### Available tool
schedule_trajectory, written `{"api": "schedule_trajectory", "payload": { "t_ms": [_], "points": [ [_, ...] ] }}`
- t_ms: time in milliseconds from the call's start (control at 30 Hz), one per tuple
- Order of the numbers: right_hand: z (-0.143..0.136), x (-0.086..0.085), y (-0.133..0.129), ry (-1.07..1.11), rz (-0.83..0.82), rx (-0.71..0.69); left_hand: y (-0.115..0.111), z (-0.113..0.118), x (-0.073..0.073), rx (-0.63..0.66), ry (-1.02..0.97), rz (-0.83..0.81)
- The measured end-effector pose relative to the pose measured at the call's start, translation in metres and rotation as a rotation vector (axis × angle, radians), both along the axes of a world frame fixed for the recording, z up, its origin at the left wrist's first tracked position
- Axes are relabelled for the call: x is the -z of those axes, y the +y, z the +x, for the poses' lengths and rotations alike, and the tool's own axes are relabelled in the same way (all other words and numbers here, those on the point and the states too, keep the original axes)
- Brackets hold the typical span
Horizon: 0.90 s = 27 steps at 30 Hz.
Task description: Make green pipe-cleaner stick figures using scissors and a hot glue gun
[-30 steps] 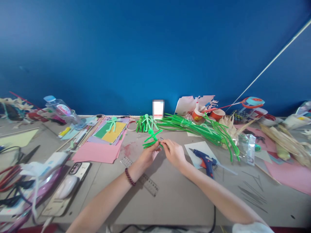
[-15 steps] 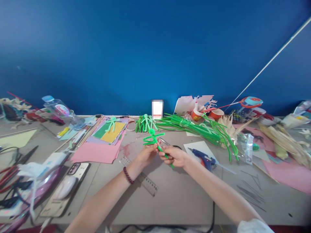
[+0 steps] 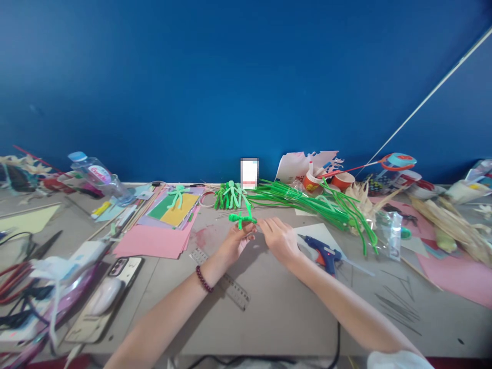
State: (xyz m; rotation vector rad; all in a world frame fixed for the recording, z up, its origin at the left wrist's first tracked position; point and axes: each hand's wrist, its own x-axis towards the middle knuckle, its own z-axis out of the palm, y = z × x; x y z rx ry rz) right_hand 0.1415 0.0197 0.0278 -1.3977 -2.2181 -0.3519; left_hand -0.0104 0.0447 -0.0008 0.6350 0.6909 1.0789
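Observation:
A bright green pipe-cleaner figure [image 3: 241, 219] lies sideways in the air over the middle of the table, its rounded head to the left and one strand pointing up. My left hand [image 3: 235, 243], with a dark bead bracelet at the wrist, pinches it from below. My right hand [image 3: 280, 240] is back-side up with curled fingers, its fingertips closed at the figure's right end; the thumb is hidden. Behind them, a clump of finished-looking green pipe-cleaner figures [image 3: 231, 195] stands by the wall. Another pale green figure [image 3: 177, 196] rests on coloured sheets at the left.
A blue glue gun [image 3: 325, 252] lies on white paper right of my hands. Below my left wrist is a clear ruler [image 3: 234, 292]. Green pipe cleaners [image 3: 307, 202] stretch along the back. At the left are pink paper [image 3: 154, 241], a phone [image 3: 86, 328] and a water bottle [image 3: 96, 174].
The figure has turned from upright to sideways, head now leftward. My right hand has rolled over to back-side up and moved slightly upward. My left hand keeps its grip.

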Motion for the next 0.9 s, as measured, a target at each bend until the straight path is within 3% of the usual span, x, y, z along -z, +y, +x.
{"api": "schedule_trajectory", "payload": {
  "t_ms": [100, 200, 300, 500, 633, 800, 900],
  "points": [
    [-0.004, 0.004, -0.002, -0.041, 0.036, -0.071, 0.001, 0.003, 0.004, -0.068, -0.015, -0.015],
    [-0.006, 0.007, 0.001, 0.116, -0.052, -0.107, 0.001, 0.003, 0.006, -0.119, -0.074, -0.04],
    [-0.007, 0.007, 0.005, 0.457, -0.303, -0.117, 0.0, 0.002, 0.002, -0.102, -0.107, -0.027],
    [-0.01, -0.001, 0.012, 1.16, -0.997, -0.18, 0.0, -0.002, -0.003, 0.045, -0.054, 0.125],
    [-0.01, -0.001, 0.014, 1.512, -1.414, -0.163, 0.002, -0.003, 0.0, 0.02, -0.034, 0.086],
    [-0.007, 0.0, 0.016, 1.638, -1.69, -0.217, 0.002, -0.003, 0.002, 0.007, -0.011, 0.022],
    [-0.007, 0.002, 0.015, 1.6, -1.66, -0.213, 0.003, -0.005, 0.001, 0.022, -0.002, 0.022]
  ]
}}
